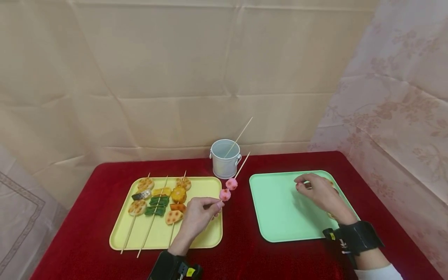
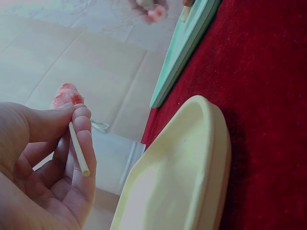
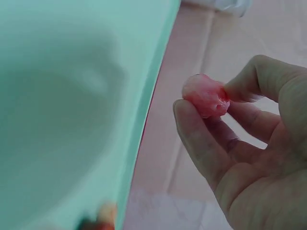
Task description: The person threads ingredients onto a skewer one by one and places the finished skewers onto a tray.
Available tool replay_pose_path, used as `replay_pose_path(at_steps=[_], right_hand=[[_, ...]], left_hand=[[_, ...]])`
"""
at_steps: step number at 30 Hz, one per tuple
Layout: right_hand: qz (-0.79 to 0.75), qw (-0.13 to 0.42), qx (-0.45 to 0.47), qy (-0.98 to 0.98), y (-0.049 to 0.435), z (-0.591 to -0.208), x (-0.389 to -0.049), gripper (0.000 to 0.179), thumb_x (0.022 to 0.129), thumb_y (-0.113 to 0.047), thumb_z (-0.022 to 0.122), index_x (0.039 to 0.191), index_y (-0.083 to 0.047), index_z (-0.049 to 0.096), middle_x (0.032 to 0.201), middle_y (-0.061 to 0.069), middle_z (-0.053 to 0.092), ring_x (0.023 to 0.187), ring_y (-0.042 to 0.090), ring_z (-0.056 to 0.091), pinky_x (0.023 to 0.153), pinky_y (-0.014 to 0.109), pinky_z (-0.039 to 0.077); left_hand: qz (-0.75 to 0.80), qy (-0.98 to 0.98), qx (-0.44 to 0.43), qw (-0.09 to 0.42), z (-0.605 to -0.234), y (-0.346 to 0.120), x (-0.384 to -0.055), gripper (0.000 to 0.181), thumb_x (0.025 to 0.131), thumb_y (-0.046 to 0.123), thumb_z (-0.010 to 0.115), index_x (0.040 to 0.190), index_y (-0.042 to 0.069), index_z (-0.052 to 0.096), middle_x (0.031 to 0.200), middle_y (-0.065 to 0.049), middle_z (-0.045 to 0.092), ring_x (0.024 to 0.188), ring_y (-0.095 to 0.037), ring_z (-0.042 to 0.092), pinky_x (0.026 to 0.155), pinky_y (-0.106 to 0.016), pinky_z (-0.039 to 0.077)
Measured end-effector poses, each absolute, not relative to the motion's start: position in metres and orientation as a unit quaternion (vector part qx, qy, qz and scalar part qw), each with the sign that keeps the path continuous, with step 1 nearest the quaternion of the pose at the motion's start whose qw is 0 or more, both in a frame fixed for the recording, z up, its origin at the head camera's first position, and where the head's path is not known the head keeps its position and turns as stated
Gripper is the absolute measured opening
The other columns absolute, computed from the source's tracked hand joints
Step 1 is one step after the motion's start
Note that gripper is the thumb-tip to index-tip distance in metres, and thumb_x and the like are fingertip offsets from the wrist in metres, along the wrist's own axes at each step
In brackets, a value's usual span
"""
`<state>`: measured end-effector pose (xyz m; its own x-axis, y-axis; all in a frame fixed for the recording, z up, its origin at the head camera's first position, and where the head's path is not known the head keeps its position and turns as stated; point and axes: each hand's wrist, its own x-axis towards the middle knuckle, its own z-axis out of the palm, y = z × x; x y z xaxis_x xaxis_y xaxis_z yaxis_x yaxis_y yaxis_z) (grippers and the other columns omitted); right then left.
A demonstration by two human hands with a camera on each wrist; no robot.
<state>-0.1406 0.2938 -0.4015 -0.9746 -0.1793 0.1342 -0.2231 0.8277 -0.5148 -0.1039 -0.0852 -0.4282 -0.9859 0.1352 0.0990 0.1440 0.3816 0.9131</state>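
Observation:
My left hand (image 1: 200, 217) pinches a thin wooden skewer (image 1: 242, 165) near its lower end, above the right edge of the yellow tray (image 1: 211, 237). Two pink balls (image 1: 231, 184) with reddish spots are threaded on it, just past my fingertips. In the left wrist view the skewer's blunt end (image 2: 85, 171) sticks out below the thumb. Over the mint-green tray (image 1: 276, 210), my right hand (image 1: 322, 194) holds a loose pink ball (image 3: 206, 96) between thumb and fingers. That hand and wrist partly cover food pieces at the tray's right side.
Three loaded skewers (image 1: 156, 206) lie side by side on the yellow tray, their sticks crossing its front rim. A small white bucket (image 1: 224, 167) with one bare skewer (image 1: 243, 130) leaning in it stands at the back. Red cloth (image 1: 241, 241) covers the table; fabric hangs behind.

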Motion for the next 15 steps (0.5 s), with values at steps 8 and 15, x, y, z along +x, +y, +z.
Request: replay_pose_path(at_steps=[8,15], right_hand=[[0.483,-0.034,0.085,-0.871,0.261,-0.399,-0.149,0.035,0.099,-0.024,0.072,0.123,0.002,0.068,0.112,0.012,0.073,0.102,0.032,0.072,0.088,0.032,0.052],[0.576,-0.014,0.056,-0.816,0.228,-0.396,-0.159,0.045,0.098,-0.028,0.074,0.132,-0.001,0.062,0.12,0.017,0.069,0.109,0.027,0.069,0.091,0.022,0.052]], left_hand=[[-0.557,-0.825,-0.094,0.009,-0.43,-0.085,-0.104,0.011,0.093,0.015,0.078,0.093,0.004,0.082,0.073,-0.011,0.073,0.064,-0.013,0.065,0.056,-0.023,0.048],[-0.556,-0.826,-0.097,0.008,-0.43,-0.085,-0.105,0.011,0.094,0.013,0.077,0.094,0.003,0.082,0.073,-0.008,0.072,0.064,-0.011,0.063,0.056,-0.023,0.048]])
